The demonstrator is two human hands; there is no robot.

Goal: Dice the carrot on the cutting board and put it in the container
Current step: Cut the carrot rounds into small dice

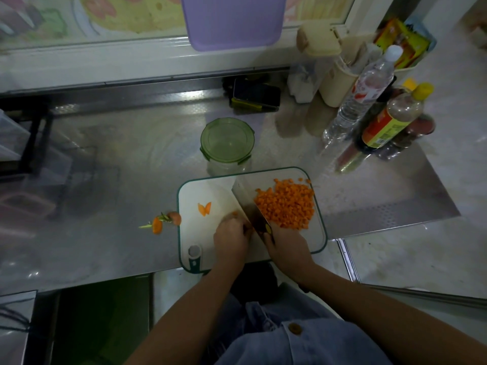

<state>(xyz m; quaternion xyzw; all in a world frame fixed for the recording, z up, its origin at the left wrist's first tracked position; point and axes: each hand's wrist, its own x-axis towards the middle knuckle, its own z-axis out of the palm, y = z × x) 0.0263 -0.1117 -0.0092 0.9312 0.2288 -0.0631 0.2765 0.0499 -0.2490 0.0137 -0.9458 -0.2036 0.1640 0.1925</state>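
A white cutting board (200, 191) with a green rim lies on the steel counter. A heap of diced carrot (286, 204) covers its right half. Two thin carrot slices (204, 208) lie on its left half. My right hand (287, 246) grips the handle of a cleaver (247, 201), whose blade runs up the board's middle beside the heap. My left hand (230, 237) has curled fingers holding a small carrot piece (234, 213) against the board, just left of the blade. The glass container (227, 143) with a green lid on top stands right behind the board.
Carrot ends and green stem scraps (164, 221) lie on the counter left of the board. Bottles (390, 119) stand at the back right, a dark phone (255, 94) behind the container. A purple board (233, 21) leans at the window.
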